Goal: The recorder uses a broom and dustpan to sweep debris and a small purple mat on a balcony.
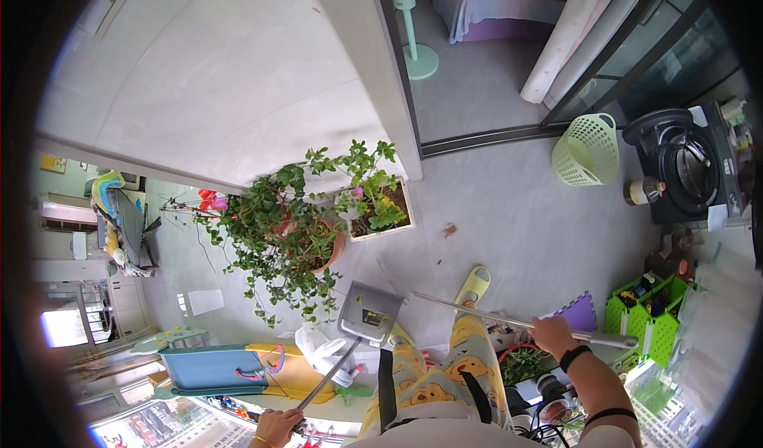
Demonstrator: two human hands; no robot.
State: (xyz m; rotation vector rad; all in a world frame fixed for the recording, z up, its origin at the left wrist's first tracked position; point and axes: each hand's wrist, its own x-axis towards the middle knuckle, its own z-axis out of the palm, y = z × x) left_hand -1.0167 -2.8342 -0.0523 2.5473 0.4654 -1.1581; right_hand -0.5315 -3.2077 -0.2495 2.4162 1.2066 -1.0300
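Closed around the metal handle of a grey long-handled dustpan [387, 299], my left hand [279, 425] is low in the view. The pan rests on the floor left of my feet, with a leaf and some debris inside. My right hand [551, 336] grips the pole of a broom [471, 309], which slants across in front of my legs. Its head, thin and faint near the pan's right edge, is hard to make out. A small brown patch of debris [449, 230] lies on the grey floor, with a dark speck [439, 262] closer to my feet.
Left of the pan trail leafy potted plants [286, 227], beside a white rectangular planter [381, 233]. A pale green basket [587, 150] and an amber jar [641, 191] stand near a black washing machine [685, 162]. Green crates [647, 317] are at right, a blue-yellow slide [208, 369] at lower left.
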